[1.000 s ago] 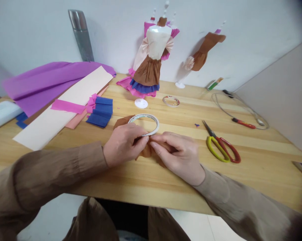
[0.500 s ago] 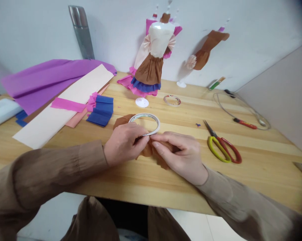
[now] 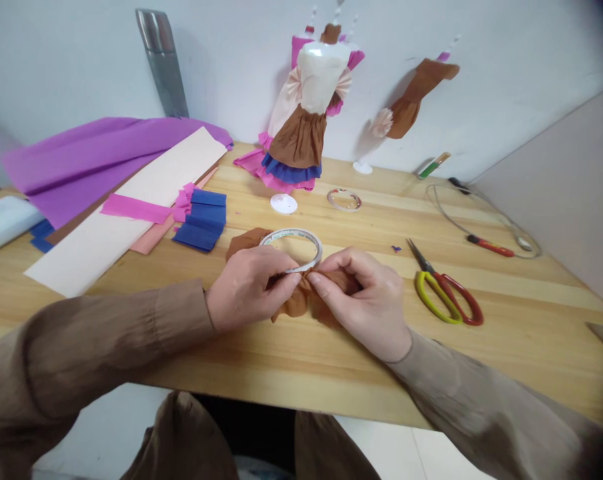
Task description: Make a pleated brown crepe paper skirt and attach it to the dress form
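Observation:
Near the table's front, a strip of brown crepe paper is bunched into folds between my two hands. My left hand is closed, thumb against fingers, pinching the paper and the lower edge of a white roll of tape. The roll tilts up above the thumb. My right hand pinches the same paper between thumb and forefinger, just right of the left thumb. Part of the paper lies behind my left hand, and more hangs below the fingers. The exact spot where tape meets paper is hidden by my fingertips.
Scissors lie to the right, by a cable. Two small paper-dressed forms stand at the wall, with another tape roll in front. Purple paper, a cream strip and blue pieces lie left.
My right fingers have shifted slightly, and the thumb now presses close by the left thumb on the gathered paper. The tape roll has tipped a little right and down.

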`<state>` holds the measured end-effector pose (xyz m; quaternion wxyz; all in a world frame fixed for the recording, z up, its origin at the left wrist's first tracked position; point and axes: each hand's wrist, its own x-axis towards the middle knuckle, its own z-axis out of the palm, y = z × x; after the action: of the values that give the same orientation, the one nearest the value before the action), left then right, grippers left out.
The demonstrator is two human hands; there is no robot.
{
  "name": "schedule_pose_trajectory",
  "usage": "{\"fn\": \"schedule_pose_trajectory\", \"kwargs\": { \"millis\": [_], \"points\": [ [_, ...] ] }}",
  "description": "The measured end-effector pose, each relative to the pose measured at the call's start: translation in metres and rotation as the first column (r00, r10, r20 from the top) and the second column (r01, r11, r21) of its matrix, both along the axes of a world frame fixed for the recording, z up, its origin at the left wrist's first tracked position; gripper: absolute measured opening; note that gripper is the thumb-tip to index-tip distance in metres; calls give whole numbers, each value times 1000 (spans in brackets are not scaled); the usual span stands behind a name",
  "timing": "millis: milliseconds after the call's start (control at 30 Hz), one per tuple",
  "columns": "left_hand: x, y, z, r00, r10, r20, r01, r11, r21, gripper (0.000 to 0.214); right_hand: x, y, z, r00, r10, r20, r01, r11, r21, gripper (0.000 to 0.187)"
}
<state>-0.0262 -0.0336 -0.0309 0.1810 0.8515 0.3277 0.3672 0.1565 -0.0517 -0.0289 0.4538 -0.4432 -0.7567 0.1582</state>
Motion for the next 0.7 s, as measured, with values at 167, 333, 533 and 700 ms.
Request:
{"fn": "schedule_pose_trajectory", "kwargs": {
  "millis": [167, 333, 533, 700],
  "points": [
    [0, -1, -1, 1000, 7, -11, -7, 1000, -1, 27, -1, 0, -2, 999, 28, -31, -29, 999, -38, 15],
    [1, -1, 0, 1000, 6, -13, -6, 1000, 15, 27, -3, -1, -1, 996, 15, -90, -27, 989, -144, 16],
    [0, -3, 5, 997, -76, -16, 76, 997, 14, 23, -8, -1, -2, 984, -51, -173, 1, 960, -279, 23],
    [1, -1, 0, 1000, 11, -12, -10, 999, 49, 30, -5, 0, 0, 989, -25, -148, -18, 959, -283, 24]
  ]
}}
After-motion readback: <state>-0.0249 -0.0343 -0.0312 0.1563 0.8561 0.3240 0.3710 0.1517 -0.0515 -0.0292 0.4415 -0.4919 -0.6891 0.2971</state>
